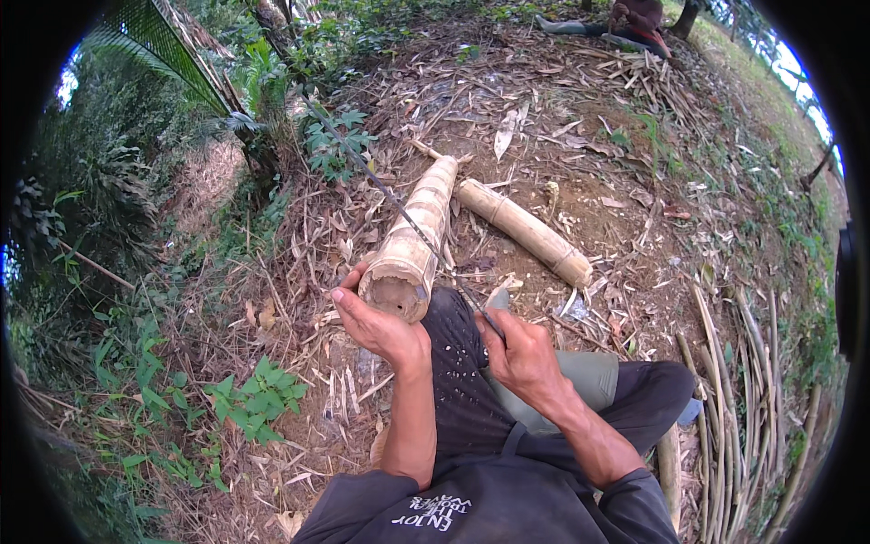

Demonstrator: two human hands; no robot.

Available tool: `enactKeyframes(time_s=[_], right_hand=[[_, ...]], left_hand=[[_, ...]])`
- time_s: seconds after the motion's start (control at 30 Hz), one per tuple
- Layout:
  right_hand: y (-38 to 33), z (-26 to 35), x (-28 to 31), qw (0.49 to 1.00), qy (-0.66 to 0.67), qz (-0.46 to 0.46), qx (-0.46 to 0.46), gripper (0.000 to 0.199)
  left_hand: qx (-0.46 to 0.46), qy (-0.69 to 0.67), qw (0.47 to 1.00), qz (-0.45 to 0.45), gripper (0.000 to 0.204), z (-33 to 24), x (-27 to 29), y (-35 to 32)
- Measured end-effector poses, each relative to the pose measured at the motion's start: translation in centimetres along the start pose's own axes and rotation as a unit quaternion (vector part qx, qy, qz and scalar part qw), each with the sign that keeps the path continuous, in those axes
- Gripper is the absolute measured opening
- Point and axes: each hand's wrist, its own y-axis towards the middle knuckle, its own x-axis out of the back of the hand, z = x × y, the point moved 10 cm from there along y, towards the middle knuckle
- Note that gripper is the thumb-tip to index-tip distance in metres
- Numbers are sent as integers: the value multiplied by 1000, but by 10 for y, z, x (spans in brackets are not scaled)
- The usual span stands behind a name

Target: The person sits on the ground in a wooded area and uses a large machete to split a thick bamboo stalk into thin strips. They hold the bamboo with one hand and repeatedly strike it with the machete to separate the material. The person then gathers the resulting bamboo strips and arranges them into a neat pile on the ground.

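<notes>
A thick, pale bamboo section (399, 254) slopes away from me, its jagged, hollow-looking near end facing me. My left hand (385, 334) cups that near end from below and the left side, fingers curled against its wall. My right hand (526, 355), over my lap, is closed around the near end of a long, thin, dark metal tool (459, 283). The tool slants up to the left across the bamboo's top; whether it touches is unclear, and I cannot tell a narrow blade from a rod. A second bamboo section (526, 228) lies on the ground just to the right.
The far end of the held bamboo is by a short stick (426, 149). Long thin poles (725, 408) lie at the right. Split strips (657, 86) are heaped at the far right, near another seated person (639, 20). Green plants (258, 399) grow at the left.
</notes>
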Motion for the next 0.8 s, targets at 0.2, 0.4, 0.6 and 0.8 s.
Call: enactKeyframes(time_s=[0.2,0.4,0.6,0.8], right_hand=[[-9,-25,-23,998,-44,23,-50,10],[-16,-19,-15,998,-9,-2,-57,14],[-24,-7,-10,997,-44,-56,-23,18],[-18,-15,9,980,88,-92,-155,21]], left_hand=[[-6,-1,1000,13,43,2,-9,-6],[0,-3,1000,17,45,3,-13,-12],[15,-15,999,45,48,14,-24,-23],[24,-29,997,63,47,14,-33,-25]])
